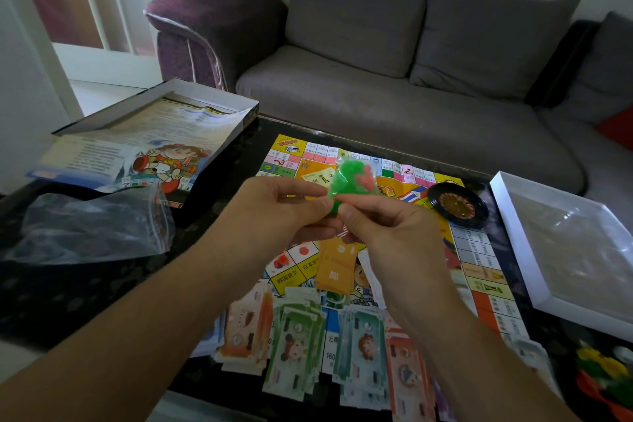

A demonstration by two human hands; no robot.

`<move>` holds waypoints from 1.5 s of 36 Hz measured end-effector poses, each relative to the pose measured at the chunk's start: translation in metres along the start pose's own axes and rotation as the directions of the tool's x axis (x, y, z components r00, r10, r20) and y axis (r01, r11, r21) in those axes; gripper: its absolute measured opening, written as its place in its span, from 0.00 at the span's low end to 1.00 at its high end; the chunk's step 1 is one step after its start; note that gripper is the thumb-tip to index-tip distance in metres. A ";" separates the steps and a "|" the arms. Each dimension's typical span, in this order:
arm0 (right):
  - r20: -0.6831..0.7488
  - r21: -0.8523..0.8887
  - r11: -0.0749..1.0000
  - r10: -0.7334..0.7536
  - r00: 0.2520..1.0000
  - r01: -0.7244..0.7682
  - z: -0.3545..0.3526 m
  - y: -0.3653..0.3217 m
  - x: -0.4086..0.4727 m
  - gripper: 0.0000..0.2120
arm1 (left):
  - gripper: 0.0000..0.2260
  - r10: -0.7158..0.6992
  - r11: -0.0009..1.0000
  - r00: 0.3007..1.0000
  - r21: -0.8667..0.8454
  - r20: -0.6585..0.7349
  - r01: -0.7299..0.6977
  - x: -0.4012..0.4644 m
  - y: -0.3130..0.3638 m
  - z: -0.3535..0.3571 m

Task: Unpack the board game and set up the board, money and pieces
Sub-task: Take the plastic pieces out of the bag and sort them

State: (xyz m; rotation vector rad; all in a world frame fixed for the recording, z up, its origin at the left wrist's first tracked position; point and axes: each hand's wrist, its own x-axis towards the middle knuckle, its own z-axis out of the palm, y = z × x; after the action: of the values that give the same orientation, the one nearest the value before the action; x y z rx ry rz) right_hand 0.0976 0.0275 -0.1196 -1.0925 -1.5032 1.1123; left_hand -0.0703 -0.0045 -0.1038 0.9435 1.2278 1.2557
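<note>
A small clear bag of green and pink game pieces (349, 178) is held up above the game board (479, 271). My left hand (284, 205) and my right hand (380, 226) both pinch the bag's lower end, fingers curled. The colourful board lies flat on the dark table. Paper money (298, 343) in orange, green and teal stacks lies along the board's near edge. An orange card stack (334, 267) rests on the board under my hands. A black roulette wheel (457, 204) sits on the board's far right.
The open game box (191, 103) with an illustrated rules sheet (137, 154) lies at the left. An empty plastic bag (85, 226) is in front of it. A white box tray (534, 271) stands at the right. Loose coloured pieces (603, 373) lie bottom right. A grey sofa (411, 79) runs behind.
</note>
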 end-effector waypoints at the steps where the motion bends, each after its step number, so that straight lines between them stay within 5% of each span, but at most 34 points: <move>1: 0.036 -0.025 0.999 -0.022 0.999 0.023 0.001 -0.001 0.000 0.13 | 0.09 -0.009 1.000 1.000 0.018 0.024 0.009 0.002 0.001 -0.003; 7: 0.118 -0.226 0.971 -0.058 0.991 0.083 0.011 0.008 0.003 0.25 | 0.08 -0.010 0.994 0.994 0.110 -0.107 0.022 0.023 0.003 -0.029; 12: 0.123 -0.434 0.901 0.037 0.992 0.020 0.014 0.029 0.018 0.15 | 0.05 -0.152 0.988 0.975 -0.013 -0.162 0.152 0.039 0.007 -0.057; 20: 0.237 -0.795 0.589 0.083 0.968 0.144 0.060 0.056 0.046 0.08 | 0.06 -0.275 0.961 0.933 -0.050 -0.231 0.271 0.053 0.001 -0.063; 27: 0.235 -0.884 0.419 0.012 0.972 0.208 0.079 0.064 0.055 0.11 | 0.05 -0.255 0.961 0.940 0.048 -0.225 0.272 0.057 0.007 -0.064; 32: 0.222 -0.866 0.465 0.029 0.975 0.184 0.082 0.072 0.056 0.04 | 0.05 -0.239 0.966 0.948 0.048 -0.212 0.254 0.055 0.006 -0.063; 42: 0.234 -0.832 0.527 0.052 0.971 0.173 0.076 0.064 0.056 0.06 | 0.05 -0.212 0.970 0.957 0.079 -0.199 0.231 0.053 0.004 -0.062; 50: 0.117 -0.519 0.853 0.011 0.993 0.052 0.051 0.039 0.056 0.05 | 0.05 -0.230 0.964 0.951 0.086 -0.206 0.251 0.051 0.005 -0.048; 54: 0.089 -0.352 0.933 -0.044 0.995 0.073 0.026 0.014 0.042 0.06 | 0.10 -0.396 0.884 0.895 0.178 -0.207 0.432 0.054 0.002 -0.031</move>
State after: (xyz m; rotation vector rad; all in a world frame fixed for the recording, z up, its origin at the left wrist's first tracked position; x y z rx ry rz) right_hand 0.0669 0.0669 -0.1296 -1.2475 -1.8380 0.8692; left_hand -0.1064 0.0451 -0.1145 0.6856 1.6283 0.8771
